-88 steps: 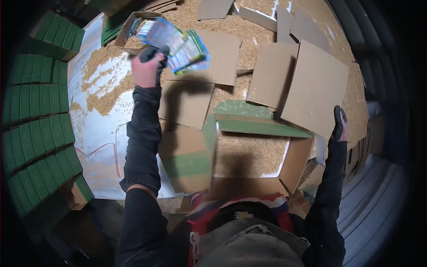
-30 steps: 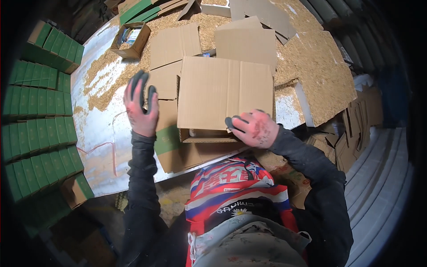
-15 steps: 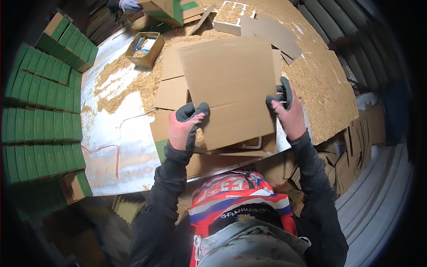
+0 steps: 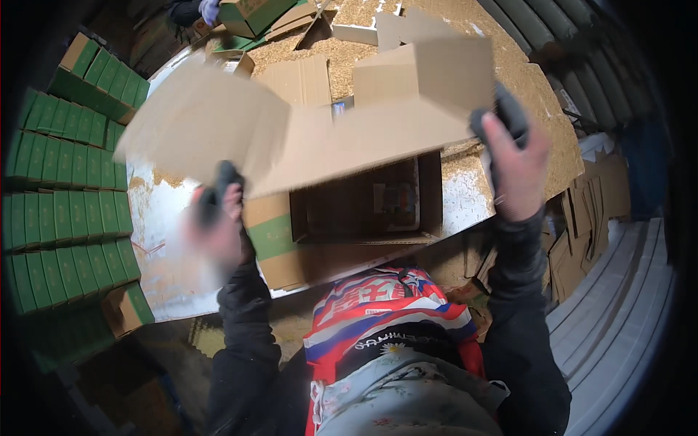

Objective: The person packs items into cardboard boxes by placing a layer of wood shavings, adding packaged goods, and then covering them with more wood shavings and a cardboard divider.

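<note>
Between my hands a brown cardboard sheet (image 4: pixel 363 142) is spread wide, its left panel smeared by motion and its right panel bent upward. My left hand (image 4: pixel 218 214), in a pink-and-dark glove, is blurred, its fingers closed at the sheet's lower left edge. At the right edge my right hand (image 4: pixel 512 149), gloved alike, pinches the cardboard. Below the sheet an open cardboard box (image 4: pixel 280 251) with a green band stands at the table's near edge. Inside its dark interior lies a white-rimmed tray (image 4: pixel 416 200) with something small and bluish; the sheet hides the box's far side.
Green-and-brown boxes (image 4: pixel 69 211) are stacked at the left. Wood shavings (image 4: pixel 534 138) cover much of the white table (image 4: pixel 171 269). At the far left a co-worker's gloved hand (image 4: pixel 209 11) is beside a green box (image 4: pixel 251 16). Flat cardboard pieces (image 4: pixel 578 240) lean at the right.
My hands have moved apart, and the cardboard, a compact square before, now spreads out wider and higher. The box's dark inside has come into view. The co-worker's green box has shifted.
</note>
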Tool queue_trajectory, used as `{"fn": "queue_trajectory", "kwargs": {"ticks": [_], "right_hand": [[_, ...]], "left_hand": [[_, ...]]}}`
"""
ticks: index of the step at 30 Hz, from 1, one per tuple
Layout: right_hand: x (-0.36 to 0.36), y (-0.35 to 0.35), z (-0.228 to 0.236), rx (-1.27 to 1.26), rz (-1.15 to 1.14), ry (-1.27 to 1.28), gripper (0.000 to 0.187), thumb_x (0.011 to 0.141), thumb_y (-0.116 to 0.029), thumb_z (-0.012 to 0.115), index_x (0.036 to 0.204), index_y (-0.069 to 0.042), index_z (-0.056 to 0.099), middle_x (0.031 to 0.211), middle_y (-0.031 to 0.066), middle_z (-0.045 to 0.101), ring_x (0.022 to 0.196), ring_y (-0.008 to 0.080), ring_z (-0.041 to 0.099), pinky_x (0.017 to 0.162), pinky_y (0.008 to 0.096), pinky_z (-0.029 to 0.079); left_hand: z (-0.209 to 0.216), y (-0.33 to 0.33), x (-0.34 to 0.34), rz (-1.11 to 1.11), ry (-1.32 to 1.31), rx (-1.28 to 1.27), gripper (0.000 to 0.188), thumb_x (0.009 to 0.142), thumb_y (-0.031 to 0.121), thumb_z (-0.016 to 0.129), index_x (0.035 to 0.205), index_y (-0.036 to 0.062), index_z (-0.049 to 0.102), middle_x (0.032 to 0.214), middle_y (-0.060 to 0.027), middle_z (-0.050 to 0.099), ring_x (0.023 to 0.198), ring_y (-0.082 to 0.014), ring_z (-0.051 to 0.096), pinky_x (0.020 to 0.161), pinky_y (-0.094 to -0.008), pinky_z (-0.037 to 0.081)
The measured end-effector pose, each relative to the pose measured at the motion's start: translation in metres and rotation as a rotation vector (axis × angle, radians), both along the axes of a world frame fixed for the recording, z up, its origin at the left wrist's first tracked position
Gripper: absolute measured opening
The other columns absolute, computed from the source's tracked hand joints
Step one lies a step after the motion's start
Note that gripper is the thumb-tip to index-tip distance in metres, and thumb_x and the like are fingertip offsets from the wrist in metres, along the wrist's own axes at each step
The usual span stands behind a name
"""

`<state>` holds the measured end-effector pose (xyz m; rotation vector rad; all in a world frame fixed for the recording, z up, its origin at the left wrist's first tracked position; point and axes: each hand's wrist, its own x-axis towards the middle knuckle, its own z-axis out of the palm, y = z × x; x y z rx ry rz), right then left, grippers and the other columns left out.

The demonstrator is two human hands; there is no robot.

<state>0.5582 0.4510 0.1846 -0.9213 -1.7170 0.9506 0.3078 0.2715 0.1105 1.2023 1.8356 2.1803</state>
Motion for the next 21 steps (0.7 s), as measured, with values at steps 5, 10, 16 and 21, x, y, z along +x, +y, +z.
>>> {"fn": "queue_trajectory", "kwargs": {"ticks": [5,10,16,21], "right_hand": [[0.008,0.073,0.008,0.893,-0.081,-0.216,0.027,0.085,-0.017,0.05,0.098,0.005,0.057,0.092,0.0105,0.058,0.08,0.0172,0.057,0.072,0.0251,0.045],[-0.047,0.048,-0.003,0.429,-0.272,0.476,0.03,0.075,0.004,0.056,0.106,0.006,0.053,0.094,0.0098,0.059,0.082,0.0136,0.057,0.072,0.0238,0.047],[-0.046,0.054,-0.008,0.535,-0.227,0.562,0.029,0.075,0.004,0.055,0.104,0.001,0.055,0.087,0.0111,0.061,0.074,0.0176,0.059,0.069,0.0276,0.05],[-0.035,0.064,-0.021,0.03,0.042,0.91,0.039,0.076,0.013,0.047,0.114,0.005,0.044,0.102,0.0167,0.054,0.085,0.0186,0.057,0.08,0.0292,0.049]], "left_hand": [[0.03,0.014,0.019,0.159,0.131,-0.048,0.036,0.076,0.01,0.058,0.107,-0.0078,0.05,0.098,-0.0182,0.058,0.079,-0.0266,0.06,0.063,-0.0298,0.049],[0.058,0.026,0.037,-0.808,0.484,-1.038,0.058,0.056,0.027,0.078,0.1,-0.0026,0.055,0.086,-0.0164,0.06,0.077,-0.0239,0.06,0.07,-0.0319,0.047],[0.105,0.076,0.016,-0.384,0.696,-0.187,0.064,0.066,0.022,0.07,0.117,-0.0035,0.039,0.112,-0.0183,0.044,0.105,-0.0276,0.039,0.089,-0.0354,0.03],[0.121,0.11,-0.015,-0.152,0.619,-0.734,0.054,0.068,0.041,0.065,0.103,0.0018,0.052,0.087,-0.0128,0.049,0.066,-0.0204,0.054,0.062,-0.0336,0.044]]}}
